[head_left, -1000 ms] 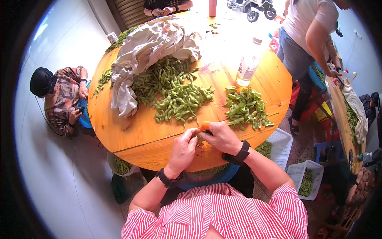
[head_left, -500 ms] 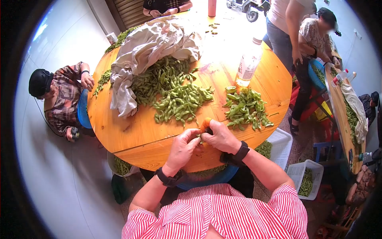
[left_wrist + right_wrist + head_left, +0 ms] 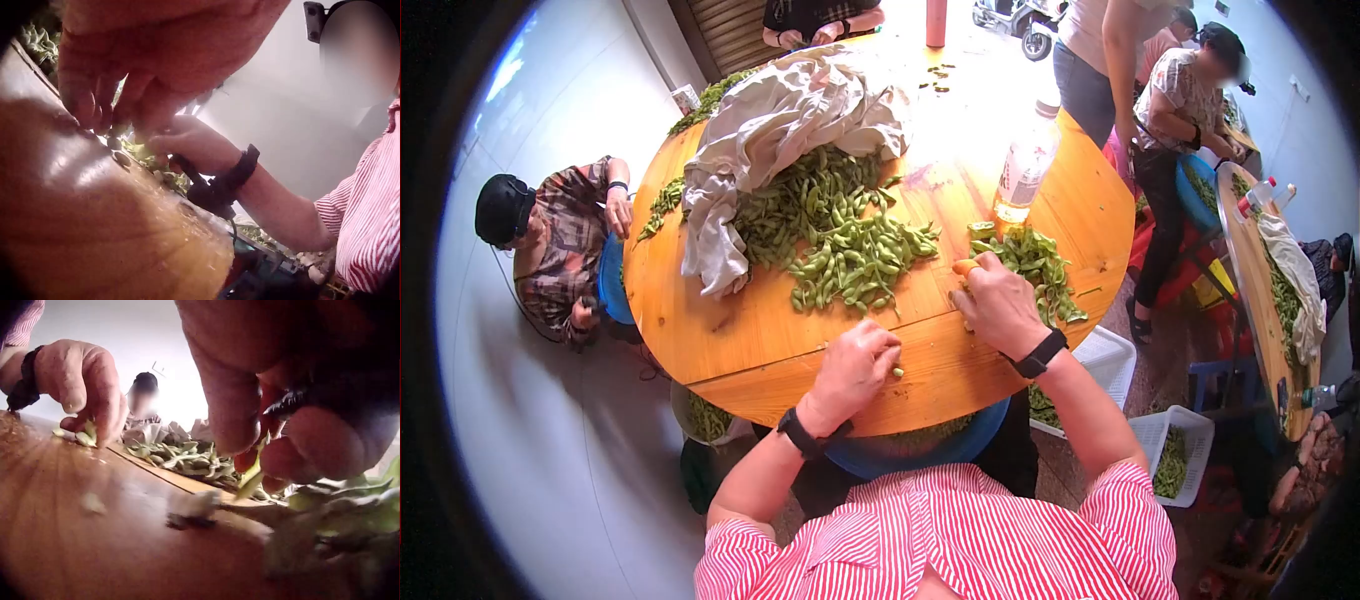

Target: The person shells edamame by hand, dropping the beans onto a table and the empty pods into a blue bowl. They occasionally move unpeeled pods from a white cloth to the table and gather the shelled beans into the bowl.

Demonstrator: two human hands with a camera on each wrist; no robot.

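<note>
My left hand (image 3: 855, 370) rests low over the wooden table (image 3: 800, 335), fingers curled around pale green soybeans (image 3: 87, 437) right at the tabletop. One bean (image 3: 897, 372) shows beside its fingertips in the head view. My right hand (image 3: 1000, 305) is further forward, at the near left edge of a heap of opened pods (image 3: 1040, 262). It pinches a green soybean pod (image 3: 251, 478) between thumb and fingers. An orange cover (image 3: 966, 267) sits on one of its digits. The larger pile of soybean pods (image 3: 860, 260) lies ahead, between the hands and a cloth.
A crumpled pale cloth (image 3: 765, 120) covers part of the pile. A clear bottle (image 3: 1025, 170) stands behind the pod heap. Below the table edge are a blue basin (image 3: 900, 460) and white baskets (image 3: 1108, 365). Other people sit or stand around, one at the left (image 3: 560, 250).
My hands were together at the table's near edge and have parted. The right went forward and right to the pod heap; the left moved slightly lower. At right, the standing person shifted left.
</note>
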